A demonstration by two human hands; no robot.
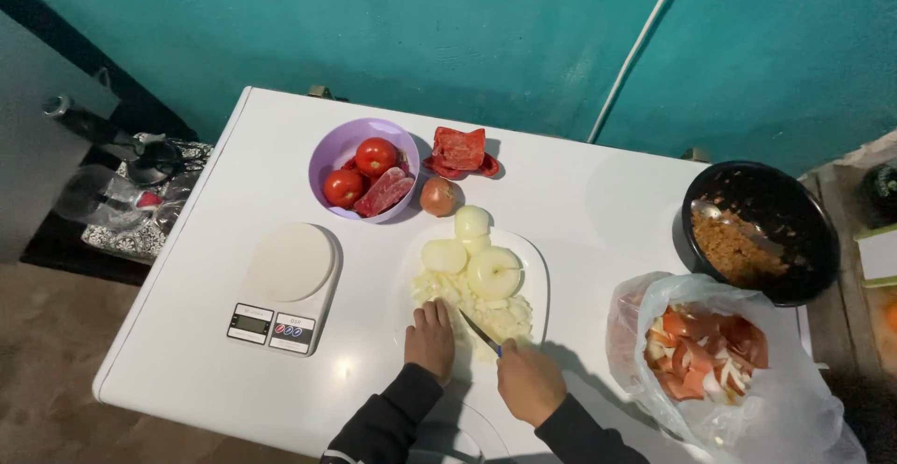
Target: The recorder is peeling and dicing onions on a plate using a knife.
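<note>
Looking down from my head, I am seeing a white table (579,202) against a teal wall (467,25). Going left to right: a white kitchen scale (283,285) is sitting toward the near left, well apart from my hands. Beyond it, a lilac bowl (334,151) is holding whole tomatoes (376,156) and red pepper pieces, and just right of the bowl more red pepper pieces (460,149) and an unpeeled onion (437,197) are lying on the tabletop.

At the centre, a white cutting board (533,268) is carrying peeled onions (493,271) at its far part and a pile of chopped onion (509,317) nearer to me. My left hand (431,339) is resting flat on the near left part of that pile, fingers lying together and pressing down. My right hand (530,383) is curling closed around the handle of a knife (479,332), whose blade is angling up and left into the chopped onion, just beside my left fingers.

Further right, a clear plastic bag (794,408) is holding peelings and red scraps at the near right. Beyond it, a black bowl (804,212) is holding a brownish grated mass and a utensil.
</note>
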